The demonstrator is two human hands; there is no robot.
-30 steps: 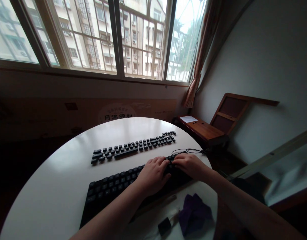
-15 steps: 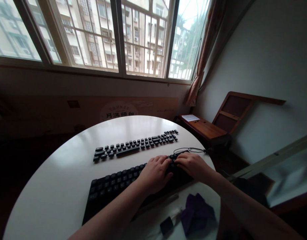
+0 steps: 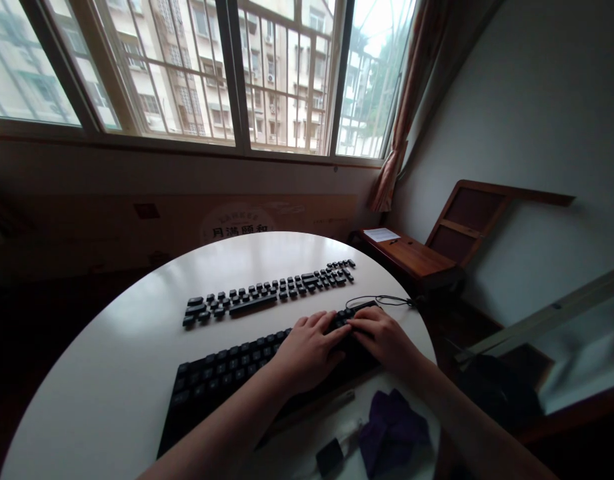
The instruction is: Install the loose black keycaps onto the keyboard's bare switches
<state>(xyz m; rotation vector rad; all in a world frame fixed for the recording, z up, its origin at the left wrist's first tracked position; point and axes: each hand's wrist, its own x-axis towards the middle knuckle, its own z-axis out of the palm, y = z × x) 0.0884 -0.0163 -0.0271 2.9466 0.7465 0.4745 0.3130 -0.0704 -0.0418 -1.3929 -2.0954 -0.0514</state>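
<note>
A black keyboard (image 3: 211, 373) lies at a slant on the white round table (image 3: 87, 373), its right half partly hidden by my hands. My left hand (image 3: 309, 350) rests over the keyboard, thumb apart from the outstretched index finger. Close to that index fingertip, my right hand (image 3: 387, 337) has its fingers bent and drawn together at the keys near the upper right edge. Whatever may be between the right fingertips is hidden. Loose black keycaps (image 3: 254, 303) lie in rows behind the keyboard.
Near the front of the table are a purple cloth (image 3: 394, 433) and a small black square object (image 3: 330, 457). A thin black cable (image 3: 387, 298) runs off the table's right edge. A wooden chair (image 3: 421, 257) with a paper on it stands beyond, below the barred window (image 3: 287, 80).
The view has shifted slightly. My left index finger now reaches further right, close to the right fingertips. Keyboard and keycap rows keep their places on the table.
</note>
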